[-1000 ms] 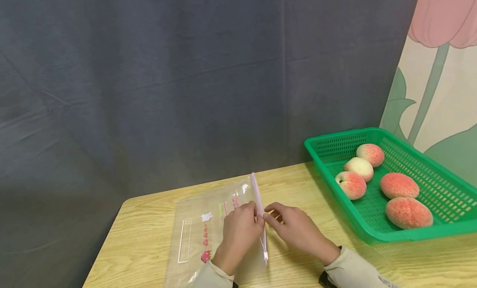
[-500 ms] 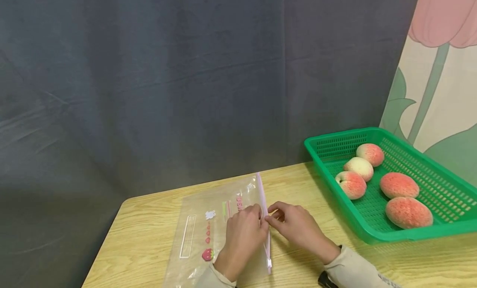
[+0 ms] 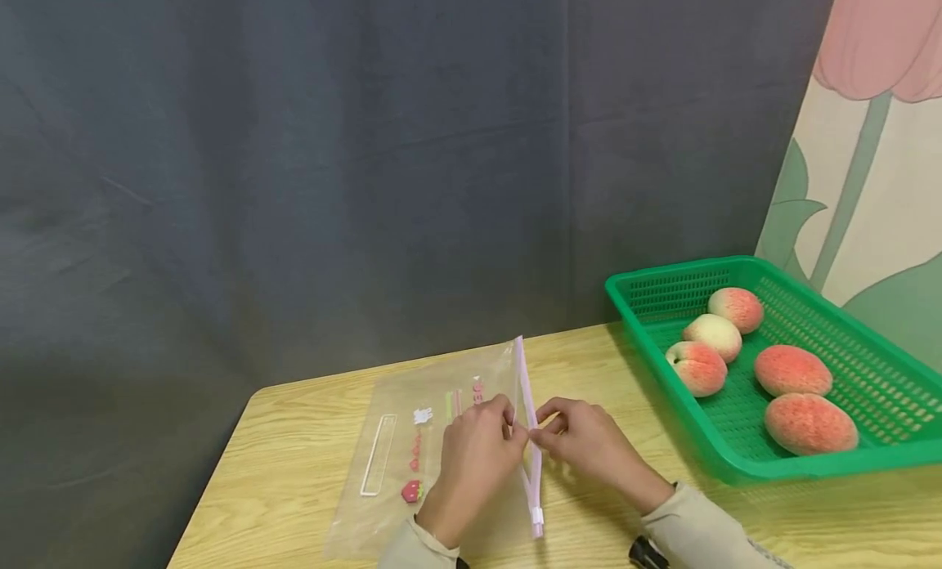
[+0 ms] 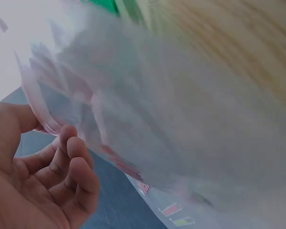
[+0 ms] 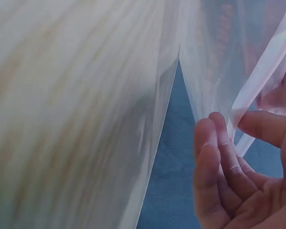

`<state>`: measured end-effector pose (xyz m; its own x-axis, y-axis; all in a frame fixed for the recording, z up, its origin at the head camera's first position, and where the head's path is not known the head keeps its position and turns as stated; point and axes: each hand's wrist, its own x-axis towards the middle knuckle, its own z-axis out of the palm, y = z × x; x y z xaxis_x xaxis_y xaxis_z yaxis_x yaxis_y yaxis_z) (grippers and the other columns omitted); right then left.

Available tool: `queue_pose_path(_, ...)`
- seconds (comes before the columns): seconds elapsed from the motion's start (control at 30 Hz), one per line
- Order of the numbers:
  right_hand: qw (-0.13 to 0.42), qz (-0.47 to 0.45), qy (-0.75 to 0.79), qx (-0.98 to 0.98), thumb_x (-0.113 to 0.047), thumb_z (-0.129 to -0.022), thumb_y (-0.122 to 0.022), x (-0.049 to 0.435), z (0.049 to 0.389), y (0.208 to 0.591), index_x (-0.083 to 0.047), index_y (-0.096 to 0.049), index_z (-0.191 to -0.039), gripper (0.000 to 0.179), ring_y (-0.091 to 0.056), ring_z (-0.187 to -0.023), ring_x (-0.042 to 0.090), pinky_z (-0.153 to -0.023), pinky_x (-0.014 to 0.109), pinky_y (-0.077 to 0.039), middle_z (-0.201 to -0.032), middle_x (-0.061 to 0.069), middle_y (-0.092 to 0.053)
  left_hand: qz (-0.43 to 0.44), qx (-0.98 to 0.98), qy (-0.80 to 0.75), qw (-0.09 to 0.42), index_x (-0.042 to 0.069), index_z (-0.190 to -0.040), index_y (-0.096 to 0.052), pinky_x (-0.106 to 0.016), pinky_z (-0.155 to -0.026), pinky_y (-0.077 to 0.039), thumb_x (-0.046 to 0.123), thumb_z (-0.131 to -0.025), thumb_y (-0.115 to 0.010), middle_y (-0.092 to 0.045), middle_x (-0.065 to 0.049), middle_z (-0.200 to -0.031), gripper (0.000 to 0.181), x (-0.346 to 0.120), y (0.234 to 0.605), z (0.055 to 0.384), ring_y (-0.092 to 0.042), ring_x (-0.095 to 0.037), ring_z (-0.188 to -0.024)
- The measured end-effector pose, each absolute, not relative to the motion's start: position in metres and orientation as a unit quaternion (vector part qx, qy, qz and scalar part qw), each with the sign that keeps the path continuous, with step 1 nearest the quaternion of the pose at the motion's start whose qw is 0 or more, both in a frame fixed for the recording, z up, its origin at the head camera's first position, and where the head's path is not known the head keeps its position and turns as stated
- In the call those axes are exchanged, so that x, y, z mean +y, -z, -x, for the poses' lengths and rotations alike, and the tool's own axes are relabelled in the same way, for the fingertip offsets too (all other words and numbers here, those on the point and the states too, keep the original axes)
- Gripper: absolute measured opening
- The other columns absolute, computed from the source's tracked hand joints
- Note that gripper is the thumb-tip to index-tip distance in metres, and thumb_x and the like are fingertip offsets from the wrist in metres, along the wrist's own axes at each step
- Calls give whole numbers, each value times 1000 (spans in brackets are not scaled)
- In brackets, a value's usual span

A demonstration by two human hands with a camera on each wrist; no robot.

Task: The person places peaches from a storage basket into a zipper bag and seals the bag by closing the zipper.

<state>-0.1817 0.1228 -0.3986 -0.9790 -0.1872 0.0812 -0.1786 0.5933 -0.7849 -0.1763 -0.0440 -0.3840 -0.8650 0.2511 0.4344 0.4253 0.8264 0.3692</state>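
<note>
A clear zip bag [image 3: 412, 397] printed with a strawberry, a rabbit and small hearts lies on the table, its pale pink zip edge [image 3: 525, 381] to the right. A slider [image 3: 537, 516] sits at the near end of that edge. My left hand [image 3: 474, 459] pinches the zip edge from the bag's side; in the left wrist view its thumb and a finger meet at the pink strip [image 4: 47, 125]. Facing it, my right hand [image 3: 592, 446] pinches the edge from the other side. Between the slider and my hands the two strips stand slightly apart.
A green plastic basket [image 3: 662, 389] with several peaches [image 3: 809, 424] stands on the right of the wooden table [image 3: 257, 463]. A dark curtain [image 3: 368, 185] hangs behind the table, and a flower-printed panel [image 3: 876, 185] is at the far right.
The bag and its zip edge have shifted a little to the right, and the near strips stand further apart. Both hands keep their pinch, the right fingertips slightly further right.
</note>
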Motion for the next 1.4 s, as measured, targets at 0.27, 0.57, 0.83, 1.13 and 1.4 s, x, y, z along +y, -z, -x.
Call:
queue_pose_path(0.27,26,97,456,885,-21,-82,-70,129,182,398,-10,-63,-90,15,-63,-59,16,-50,29,-45,-69,-3,-67,161,-925,290,187,18,-69,-56,-20,-42,-32,13,-75,-63,-43,15,-52,10,-51,379,177,-36,0,-44)
queue_pose_path(0.57,18,125,431,893,-19,-80,-70,127,182,400,-14,-61,-82,11,-55,-50,10,-48,29,-43,-63,-7,-63,142,-921,282,228,19,-65,-58,-19,-42,-34,15,-73,-67,-47,17,-51,13,-58,373,172,-38,1,-43)
queue_pose_path(0.83,-1,116,409,905,-17,-79,-69,123,176,397,-15,-59,-81,11,-52,-48,9,-46,27,-40,-62,-10,-61,182,-920,193,290,16,-59,-54,-15,-36,-25,11,-69,-71,-40,12,-49,20,-57,373,170,-26,2,-40)
queue_pose_path(1.13,-15,86,391,916,-14,-78,-68,126,177,396,-15,-57,-80,11,-49,-47,9,-45,27,-37,-61,-8,-60,168,-910,172,339,12,-70,-59,-14,-35,-23,7,-66,-70,-44,10,-50,13,-61,369,170,-28,0,-39)
queue_pose_path(1.4,-15,65,414,908,-19,-82,-68,128,182,397,-13,-58,-86,12,-50,-47,10,-45,27,-38,-60,-5,-60,185,-907,233,299,11,-83,-65,-15,-39,-29,5,-67,-67,-45,14,-49,17,-55,366,165,-30,3,-39)
